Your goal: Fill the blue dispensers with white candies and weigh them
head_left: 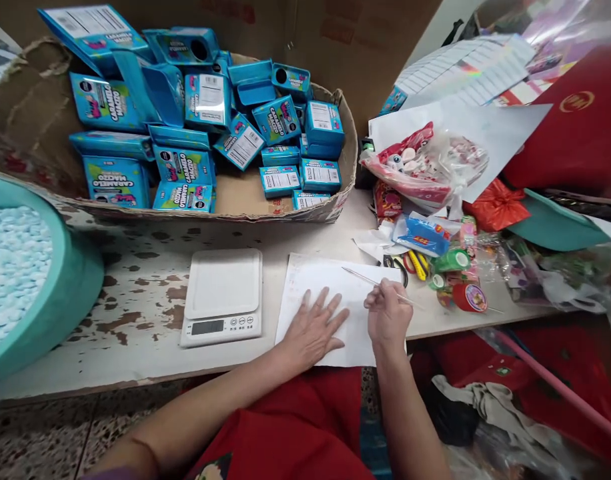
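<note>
My left hand [315, 328] lies flat on a sheet of white paper [298, 273], its fingers spread. In my right hand [389, 310], held over the paper's right side, is a thin pen [359, 275] with a clear barrel. The fingers are closed round it, and its tip points up and left, apart from the paper. Faint reddish marks show near the sheet's left edge. Just left of the paper stands a white digital kitchen scale [224, 283] with a dark display and nothing on its plate.
Behind is a cardboard box [240, 190] of blue candy boxes [208, 100]. A teal tub [80, 267] of pale blue candies stands left. To the right lie scissors [399, 267], a yellow cutter [416, 265], green tape [454, 260] and a bag of sweets [435, 163].
</note>
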Demonstrator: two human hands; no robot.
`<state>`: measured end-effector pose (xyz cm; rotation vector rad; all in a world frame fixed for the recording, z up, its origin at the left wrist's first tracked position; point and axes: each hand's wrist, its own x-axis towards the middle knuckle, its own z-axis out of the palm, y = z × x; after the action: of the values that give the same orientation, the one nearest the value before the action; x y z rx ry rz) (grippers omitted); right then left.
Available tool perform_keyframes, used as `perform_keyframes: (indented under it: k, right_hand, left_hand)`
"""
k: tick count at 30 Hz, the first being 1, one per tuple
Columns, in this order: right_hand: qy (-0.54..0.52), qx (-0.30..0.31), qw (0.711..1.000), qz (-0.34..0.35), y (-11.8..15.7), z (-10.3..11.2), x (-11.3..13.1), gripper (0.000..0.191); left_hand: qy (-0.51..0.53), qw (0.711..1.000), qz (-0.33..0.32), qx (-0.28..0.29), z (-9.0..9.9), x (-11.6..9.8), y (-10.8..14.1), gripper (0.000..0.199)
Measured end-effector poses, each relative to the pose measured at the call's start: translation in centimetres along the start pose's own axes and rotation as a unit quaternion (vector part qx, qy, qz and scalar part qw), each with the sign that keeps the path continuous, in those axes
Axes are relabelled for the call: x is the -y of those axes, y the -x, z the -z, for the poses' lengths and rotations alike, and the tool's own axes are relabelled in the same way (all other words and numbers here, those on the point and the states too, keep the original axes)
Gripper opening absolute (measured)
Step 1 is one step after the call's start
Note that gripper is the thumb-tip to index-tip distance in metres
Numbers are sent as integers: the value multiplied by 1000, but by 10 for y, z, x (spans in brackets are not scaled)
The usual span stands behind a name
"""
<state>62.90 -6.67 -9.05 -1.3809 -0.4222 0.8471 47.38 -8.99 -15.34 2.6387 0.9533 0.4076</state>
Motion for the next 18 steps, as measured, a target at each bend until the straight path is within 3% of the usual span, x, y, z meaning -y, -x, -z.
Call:
perform_keyframes:
  k: [3, 8, 13, 15, 18]
  right_hand:
    - [-42, 53, 996, -57, -6, -12, -11, 23]
    - [-21, 113, 987, -113, -11, -24, -29, 40]
    - [78, 87, 993, -14, -11, -29, -50, 29]
    - [109, 85, 990, 24, -9, -29, -55, 26]
    - [107, 88, 989, 58, -5, -27, -60, 23]
  left_hand:
    - [-8, 1000, -9, 22, 1, 3, 8, 60]
    - [-17, 999, -4, 28, 9, 1, 12, 59]
    - [-45, 999, 6, -15, 4, 3, 10, 43]
    - [-89, 995, 26, -38, 4, 7, 8, 33]
    - [-167, 982, 74, -43, 10, 13, 2, 34]
